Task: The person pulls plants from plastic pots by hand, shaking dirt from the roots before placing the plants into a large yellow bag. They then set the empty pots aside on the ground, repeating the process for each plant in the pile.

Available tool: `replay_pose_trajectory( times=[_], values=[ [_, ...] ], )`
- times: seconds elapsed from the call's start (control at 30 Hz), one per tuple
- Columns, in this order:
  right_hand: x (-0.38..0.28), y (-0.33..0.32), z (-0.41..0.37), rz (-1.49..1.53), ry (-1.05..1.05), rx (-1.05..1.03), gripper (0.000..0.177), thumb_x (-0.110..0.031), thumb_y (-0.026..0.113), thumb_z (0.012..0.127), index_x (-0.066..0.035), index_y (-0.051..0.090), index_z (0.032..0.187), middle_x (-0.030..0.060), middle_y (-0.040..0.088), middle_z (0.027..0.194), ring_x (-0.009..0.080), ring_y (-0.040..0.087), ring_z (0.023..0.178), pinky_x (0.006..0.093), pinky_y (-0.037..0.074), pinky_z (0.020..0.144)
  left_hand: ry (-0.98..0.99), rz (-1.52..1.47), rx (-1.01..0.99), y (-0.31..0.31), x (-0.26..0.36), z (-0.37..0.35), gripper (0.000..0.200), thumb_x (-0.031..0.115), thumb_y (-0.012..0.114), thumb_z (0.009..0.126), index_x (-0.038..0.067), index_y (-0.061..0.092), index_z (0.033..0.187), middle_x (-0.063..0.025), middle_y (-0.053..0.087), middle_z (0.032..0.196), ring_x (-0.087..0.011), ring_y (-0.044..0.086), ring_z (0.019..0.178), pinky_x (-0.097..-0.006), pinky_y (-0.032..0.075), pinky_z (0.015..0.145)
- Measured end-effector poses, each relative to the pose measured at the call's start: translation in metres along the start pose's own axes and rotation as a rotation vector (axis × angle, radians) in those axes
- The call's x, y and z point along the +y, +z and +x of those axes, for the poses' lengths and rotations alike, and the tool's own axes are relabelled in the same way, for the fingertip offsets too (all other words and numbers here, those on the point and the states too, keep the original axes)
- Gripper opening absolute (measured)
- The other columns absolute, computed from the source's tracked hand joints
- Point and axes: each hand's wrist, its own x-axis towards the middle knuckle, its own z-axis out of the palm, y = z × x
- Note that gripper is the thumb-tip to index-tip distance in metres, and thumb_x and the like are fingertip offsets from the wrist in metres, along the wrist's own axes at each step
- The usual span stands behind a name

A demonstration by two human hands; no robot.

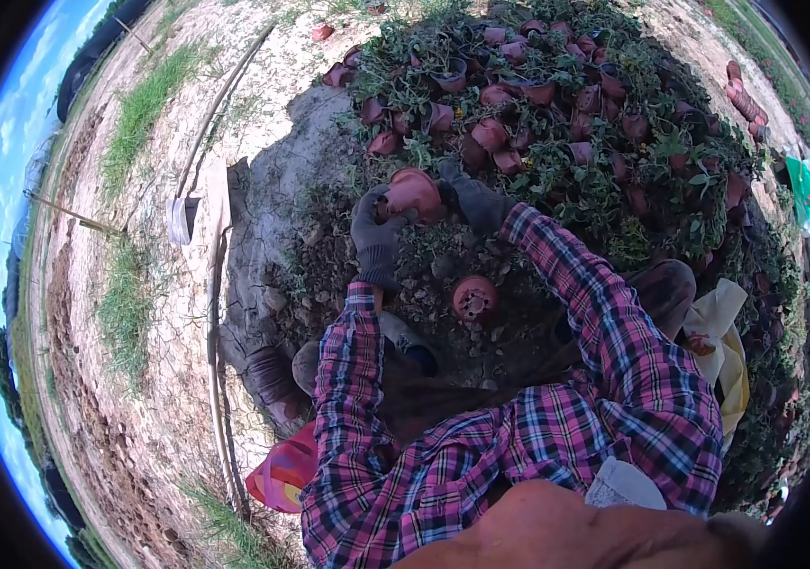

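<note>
My left hand (375,239), in a dark grey work glove, is wrapped around a reddish-brown plastic plant pot (413,193). The pot is tipped on its side above the dug-up soil. Close against its right side is my right hand (477,201), gloved too, with fingers curled. Whatever those fingers hold is hidden by dark glove and shadow. A second reddish pot (474,299) stands on the ground between my feet, its holed base facing up.
A large heap of potted plants (556,114) spreads ahead and to the right. Nested pots (277,384) lie at lower left, near a red bag (286,469). A hoe (182,220) and a long pole (214,351) lie on the left. A pale yellow sack (722,346) sits at right.
</note>
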Motion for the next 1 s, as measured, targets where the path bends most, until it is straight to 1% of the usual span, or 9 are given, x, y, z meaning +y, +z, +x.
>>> replay_pose_trajectory(
  times=[0.07, 0.17, 0.27, 0.43, 0.53, 0.6, 0.67, 0.77, 1.0],
  values=[
    [0.017, 0.005, 0.025, -0.158, 0.0, 0.011, 0.055, -0.049, 0.039, 0.09, -0.007, 0.043, 0.124, 0.0061, 0.057, 0.096, 0.0124, 0.051, 0.076, 0.0268, 0.045, 0.071, 0.13, 0.243, 0.02, -0.006, -0.005, 0.004, 0.05, 0.008, 0.079, 0.057, 0.009, 0.059, 0.103, -0.0094, 0.051, 0.103, -0.0245, 0.057, 0.088, -0.0343, 0.049, 0.076],
    [0.046, 0.017, 0.062, 0.374, 0.064, 0.241, 0.056, -0.048, 0.041, 0.09, -0.01, 0.032, 0.131, 0.0086, 0.053, 0.1, 0.0155, 0.052, 0.081, 0.0291, 0.046, 0.069, 0.196, 0.737, 0.249, -0.038, 0.019, 0.014, 0.049, 0.004, 0.072, 0.061, 0.01, 0.057, 0.107, -0.014, 0.054, 0.104, -0.0274, 0.059, 0.087, -0.0345, 0.049, 0.074],
    [0.058, 0.008, 0.067, 0.238, 0.13, 0.227, 0.058, -0.045, 0.045, 0.089, -0.01, 0.028, 0.132, 0.0112, 0.05, 0.105, 0.0191, 0.052, 0.085, 0.0308, 0.047, 0.069, 0.03, 0.916, 0.365, -0.063, 0.037, 0.015, 0.042, 0.014, 0.07, 0.065, 0.013, 0.057, 0.106, -0.0183, 0.051, 0.103, -0.0349, 0.057, 0.089, -0.041, 0.049, 0.072],
    [0.048, -0.032, -0.014, -0.899, 0.13, 0.115, 0.065, -0.04, 0.064, 0.078, -0.01, 0.037, 0.129, 0.0158, 0.059, 0.098, 0.0258, 0.057, 0.093, 0.0358, 0.046, 0.079, -0.028, 0.982, -0.249, -0.023, 0.014, -0.013, 0.05, 0.014, 0.068, 0.063, 0.016, 0.054, 0.111, -0.0203, 0.05, 0.106, -0.0364, 0.056, 0.092, -0.0415, 0.047, 0.08],
    [0.053, -0.043, -0.079, -1.107, 0.285, -0.155, 0.078, -0.039, 0.07, 0.07, -0.013, 0.032, 0.132, 0.0187, 0.058, 0.104, 0.0318, 0.054, 0.103, 0.0396, 0.042, 0.085, -0.109, 0.983, -0.586, 0.022, 0.0, -0.055, 0.052, 0.016, 0.068, 0.064, 0.019, 0.053, 0.113, -0.0199, 0.048, 0.11, -0.0369, 0.056, 0.093, -0.0411, 0.047, 0.081],
    [0.099, -0.059, -0.095, -1.103, 0.126, -0.187, 0.092, -0.041, 0.074, 0.063, -0.018, 0.024, 0.137, 0.0197, 0.041, 0.126, 0.0341, 0.042, 0.117, 0.0403, 0.036, 0.096, -0.098, 0.987, -0.709, 0.046, -0.023, -0.084, 0.057, 0.018, 0.07, 0.061, 0.022, 0.052, 0.115, -0.0169, 0.049, 0.105, -0.0346, 0.053, 0.096, -0.041, 0.047, 0.08],
    [0.12, -0.042, -0.123, -1.03, -0.054, -0.164, 0.097, -0.043, 0.074, 0.061, -0.021, 0.02, 0.138, 0.0196, 0.027, 0.138, 0.0356, 0.032, 0.125, 0.0411, 0.032, 0.101, -0.147, 1.086, -0.799, 0.067, -0.037, -0.105, 0.06, 0.022, 0.071, 0.063, 0.024, 0.048, 0.118, -0.0172, 0.047, 0.108, -0.0357, 0.053, 0.097, -0.0434, 0.047, 0.078],
    [0.151, -0.023, -0.121, -1.034, 0.229, -0.08, 0.101, -0.048, 0.074, 0.06, -0.024, 0.015, 0.139, 0.018, 0.009, 0.144, 0.0367, 0.017, 0.131, 0.0432, 0.025, 0.105, -0.093, 1.222, -0.833, 0.08, -0.054, -0.133, 0.066, 0.028, 0.07, 0.065, 0.028, 0.041, 0.124, -0.0174, 0.042, 0.114, -0.038, 0.052, 0.099, -0.047, 0.047, 0.075],
    [0.198, -0.007, -0.101, -1.268, 0.399, 0.186, 0.101, -0.058, 0.067, 0.061, -0.03, 0.011, 0.14, 0.0165, 0.01, 0.145, 0.0346, 0.014, 0.133, 0.0497, 0.02, 0.105, -0.039, 1.176, -0.69, 0.083, -0.109, -0.15, 0.075, 0.034, 0.069, 0.068, 0.03, 0.029, 0.132, -0.0249, 0.029, 0.128, -0.0493, 0.044, 0.104, -0.0515, 0.045, 0.08]
  ],
)
